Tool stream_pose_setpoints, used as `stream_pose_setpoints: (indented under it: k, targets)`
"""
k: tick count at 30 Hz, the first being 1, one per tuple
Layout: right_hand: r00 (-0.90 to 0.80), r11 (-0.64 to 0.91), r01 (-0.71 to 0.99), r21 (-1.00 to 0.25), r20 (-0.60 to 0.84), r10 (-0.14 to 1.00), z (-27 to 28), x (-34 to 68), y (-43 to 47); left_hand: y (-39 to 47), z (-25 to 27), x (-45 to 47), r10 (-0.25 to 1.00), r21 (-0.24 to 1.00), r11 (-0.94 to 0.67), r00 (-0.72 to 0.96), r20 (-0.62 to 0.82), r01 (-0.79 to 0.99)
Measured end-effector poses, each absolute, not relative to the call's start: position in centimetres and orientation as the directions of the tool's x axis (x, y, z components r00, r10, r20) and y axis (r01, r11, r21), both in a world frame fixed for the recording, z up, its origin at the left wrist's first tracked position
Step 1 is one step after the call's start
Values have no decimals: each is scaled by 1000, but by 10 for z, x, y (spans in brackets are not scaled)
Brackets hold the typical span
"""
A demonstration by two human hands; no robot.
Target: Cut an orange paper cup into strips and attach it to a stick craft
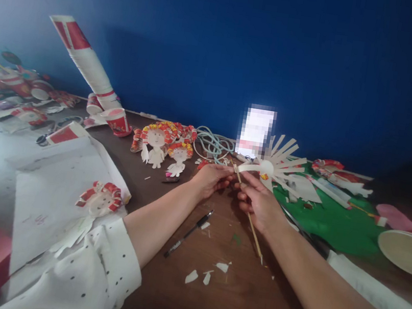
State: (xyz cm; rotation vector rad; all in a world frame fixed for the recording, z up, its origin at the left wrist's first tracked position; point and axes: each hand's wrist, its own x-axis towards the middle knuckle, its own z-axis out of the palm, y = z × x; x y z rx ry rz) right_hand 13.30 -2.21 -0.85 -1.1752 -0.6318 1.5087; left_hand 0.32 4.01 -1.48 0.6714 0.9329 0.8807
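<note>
My right hand (pixel 260 204) is closed round a thin wooden stick (pixel 255 232), which slants down toward me with its lower end near the tabletop. A paper cup cut into strips (pixel 266 170) fans out just beyond that hand. One of its strips (pixel 247 167) bends left to the stick's upper end. There my left hand (pixel 213 181) pinches with thumb and fingers, seemingly on the strip's end; the exact contact is small and partly hidden. Below my hands a black pen (pixel 189 233) lies on the brown table (pixel 230 303).
White paper scraps (pixel 191 276) lie in front. Curly-haired paper dolls (pixel 157 139) and a coiled cable (pixel 213 144) sit behind, near a lit phone (pixel 256 131). Stacked paper cups (pixel 91 67) lean at left. A green sheet (pixel 350 225) and paper bowl (pixel 404 251) are at right.
</note>
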Motion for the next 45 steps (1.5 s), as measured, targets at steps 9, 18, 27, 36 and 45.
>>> stream_pose_setpoints:
  k: [9,18,27,36,45]
  targets:
    - [31,-292,-425,-857,-337,941,-7,136,-24,37,-11,3,859,793,503,299,-416,-343]
    - [-42,-297,-509,-808,-321,946,-8,138,-23,37,-13,2,850,756,517,351,-394,-402]
    - [-76,-306,-513,-802,-313,947,-7,138,-22,37,-14,3,851,751,515,352,-389,-414]
    - [-97,-315,-530,-787,-313,945,-4,140,-23,34,-11,3,856,765,505,345,-384,-400]
    - [-91,-309,-513,-801,-307,947,-4,139,-24,35,-14,3,850,755,498,414,-326,-427]
